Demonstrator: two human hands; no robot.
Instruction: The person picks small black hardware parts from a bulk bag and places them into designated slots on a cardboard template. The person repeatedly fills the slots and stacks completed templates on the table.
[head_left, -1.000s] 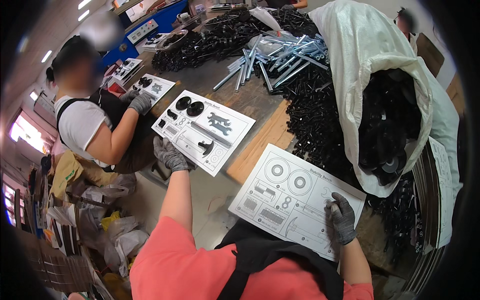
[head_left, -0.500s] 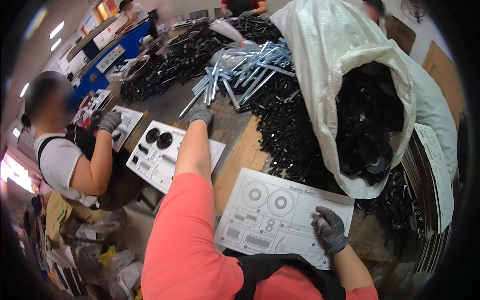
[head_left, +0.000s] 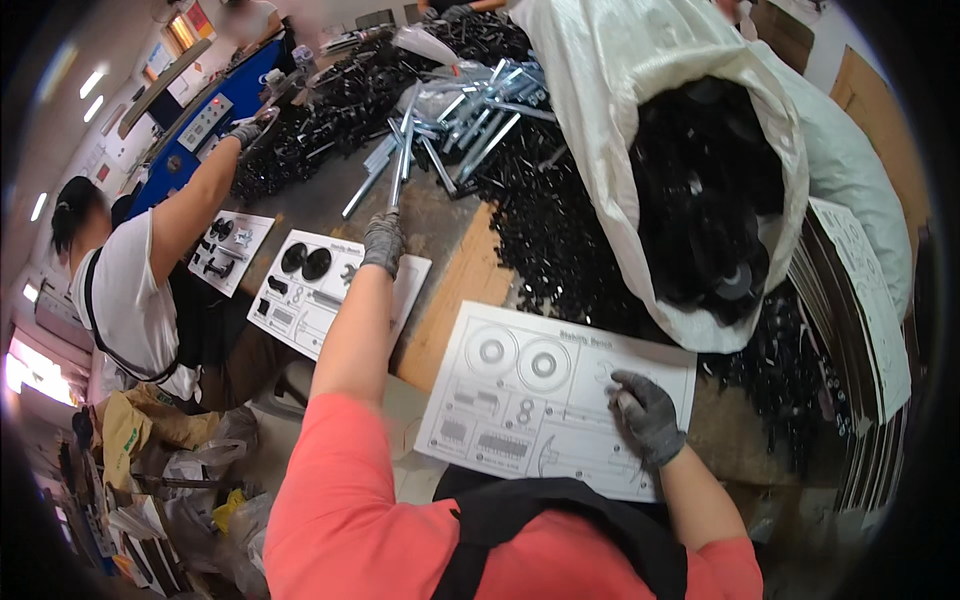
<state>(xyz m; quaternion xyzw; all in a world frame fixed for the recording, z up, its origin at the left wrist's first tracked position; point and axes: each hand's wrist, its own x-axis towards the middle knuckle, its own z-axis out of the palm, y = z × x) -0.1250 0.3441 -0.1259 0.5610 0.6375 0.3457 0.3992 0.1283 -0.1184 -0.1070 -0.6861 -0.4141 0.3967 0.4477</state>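
Left of the white sack [head_left: 600,110], the left hand [head_left: 383,243] has now closed around the near end of a silver rod [head_left: 399,180]; half a second ago it was just at the pile's edge. Glove hides that end, and the far one gets lost among the other rods [head_left: 490,120]. It points away from the person, long axis leaning slightly right. Right hand [head_left: 648,418] is half-curled over the printed card [head_left: 500,400], nearside of the sack, can't tell if it's pinching anything.

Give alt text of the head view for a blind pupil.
The wearer's grey-gloved left hand touches a silver metal tube; the grey-gloved right hand is over a white rectangular printed card, near an open white woven sack of black parts.
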